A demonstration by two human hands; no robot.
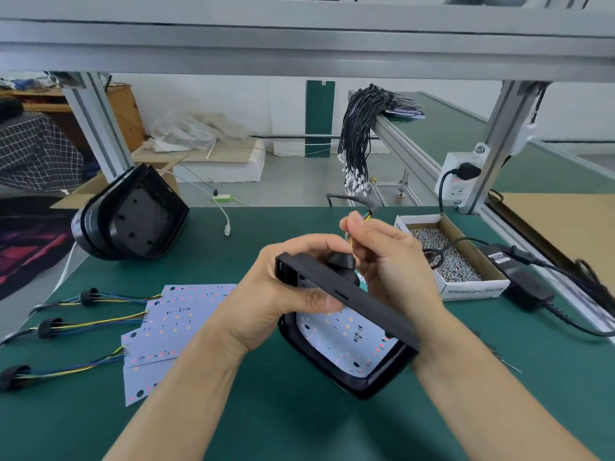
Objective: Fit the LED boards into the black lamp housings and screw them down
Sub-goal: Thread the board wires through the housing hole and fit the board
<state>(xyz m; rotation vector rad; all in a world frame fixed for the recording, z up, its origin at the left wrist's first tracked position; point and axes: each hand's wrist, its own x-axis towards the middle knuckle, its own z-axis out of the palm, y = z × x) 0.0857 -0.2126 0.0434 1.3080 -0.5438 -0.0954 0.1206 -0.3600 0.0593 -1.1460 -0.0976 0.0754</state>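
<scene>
1. The black lamp housing (pixel 346 294) is held tilted above the green surface (pixel 266 410), its open side turned toward the camera, so its outer back is hidden.
2. An LED board (pixel 346 337) lies inside the housing; the housing's near wall and the left thumb cover its upper part, and whether it sits fully down cannot be made out.
3. The left hand (pixel 279 294) has its grip clamped on the housing's upper left edge, thumb across the front wall, the other fingers hidden behind it.
4. The right hand (pixel 389 261) pinches the board's coloured wires (pixel 366 216) between thumb and forefinger, just above a black rubber grommet (pixel 339 261) at the housing's top wall; the lower fingers are hidden behind the housing.
5. The wires run up into a grey sleeve and are soon lost against the frame behind.
6. To the left, loose LED boards (pixel 166 327) lie overlapped on the surface, so their count is unclear; their wire leads with grommets (pixel 50 327) run off the left edge.
7. A stack of black housings (pixel 133 217) leans at the surface's far left corner, its left side blurred.
8. At right, an open box of screws (pixel 446 257) sits partly behind the right hand; its label is only partly legible.
9. Beside it a black power adapter (pixel 519 271) trails a cable off the frame.
</scene>
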